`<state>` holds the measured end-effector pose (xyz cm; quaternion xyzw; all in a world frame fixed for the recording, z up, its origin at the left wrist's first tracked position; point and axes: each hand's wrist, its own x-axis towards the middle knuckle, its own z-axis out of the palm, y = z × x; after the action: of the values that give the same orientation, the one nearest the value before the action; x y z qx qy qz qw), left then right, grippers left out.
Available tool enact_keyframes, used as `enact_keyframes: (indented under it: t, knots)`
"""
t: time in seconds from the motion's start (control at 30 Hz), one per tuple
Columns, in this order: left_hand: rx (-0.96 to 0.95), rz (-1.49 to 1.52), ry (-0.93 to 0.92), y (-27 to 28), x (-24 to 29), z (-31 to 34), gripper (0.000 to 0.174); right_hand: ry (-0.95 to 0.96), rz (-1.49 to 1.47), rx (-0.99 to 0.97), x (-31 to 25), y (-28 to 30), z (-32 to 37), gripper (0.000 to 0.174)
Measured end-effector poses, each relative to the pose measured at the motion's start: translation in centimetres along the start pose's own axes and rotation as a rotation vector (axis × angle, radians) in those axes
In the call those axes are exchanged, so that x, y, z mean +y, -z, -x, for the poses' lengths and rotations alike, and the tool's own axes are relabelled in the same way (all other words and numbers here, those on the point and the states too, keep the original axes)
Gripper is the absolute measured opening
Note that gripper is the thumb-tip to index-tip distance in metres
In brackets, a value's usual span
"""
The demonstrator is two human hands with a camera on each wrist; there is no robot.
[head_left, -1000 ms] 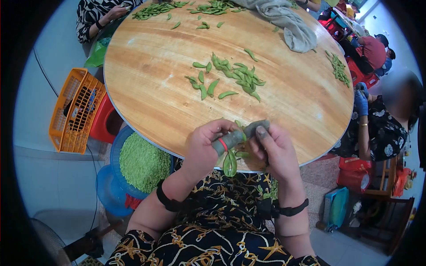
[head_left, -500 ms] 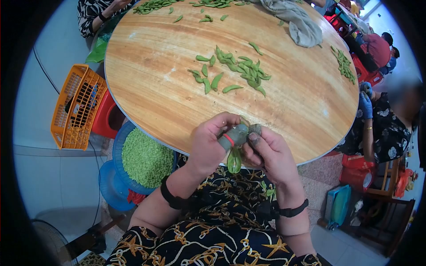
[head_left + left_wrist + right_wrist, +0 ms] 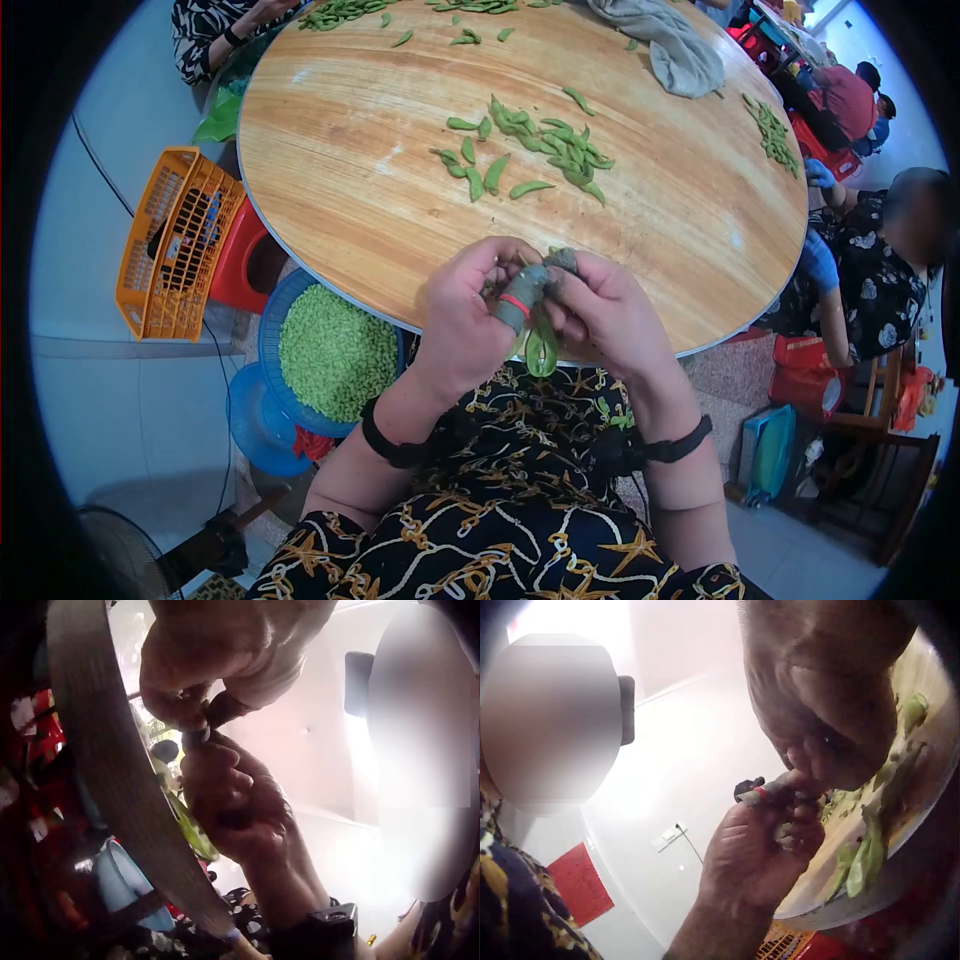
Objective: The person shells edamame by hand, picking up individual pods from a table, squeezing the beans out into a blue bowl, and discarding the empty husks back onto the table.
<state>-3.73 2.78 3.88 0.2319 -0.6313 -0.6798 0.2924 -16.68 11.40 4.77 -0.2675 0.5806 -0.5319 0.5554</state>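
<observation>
Two hands meet in the head view; the left hand [image 3: 465, 325] and right hand [image 3: 622, 315] are bent almost closed, pinching a green pod [image 3: 541, 354] that hangs low, perhaps so fingertips can get at it; a grey wrap [image 3: 527, 288] may save the skin; loose pods [image 3: 570, 155] lie at 12 o'clock on the wood table [image 3: 340, 220], handy to reach; beans [image 3: 330, 355] sit at 8 o'clock.

Left wrist view: fingertips touch; it is too dark to tell more; something blue [image 3: 126, 883] stands at 8 o'clock.

Right wrist view: a wall socket [image 3: 667, 838] is at 7 o'clock.

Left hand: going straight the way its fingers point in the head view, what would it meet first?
Most likely the right hand, close ahead of the left hand; depth is unclear, so whether they touch cannot be told.
</observation>
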Motion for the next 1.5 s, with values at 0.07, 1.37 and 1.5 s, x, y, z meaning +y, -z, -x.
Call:
enact_keyframes:
  t: [0.07, 1.37, 1.5]
  knots:
    - [0.039, -0.066, -0.064, 0.4, 0.0, -0.2, 0.017, 0.017, 0.015, -0.016, -0.3, 0.1, -1.2, 0.017]
    - [0.148, 0.489, 0.051, -1.5, -2.9, -0.1, 0.007, 0.033, -0.204, -0.201, 0.2, 1.3, 1.5, 0.026]
    - [0.161, 0.306, -0.004, -1.6, -3.4, 0.0, 0.01, 0.012, -0.361, -0.271, 0.7, 1.7, 1.6, 0.024]
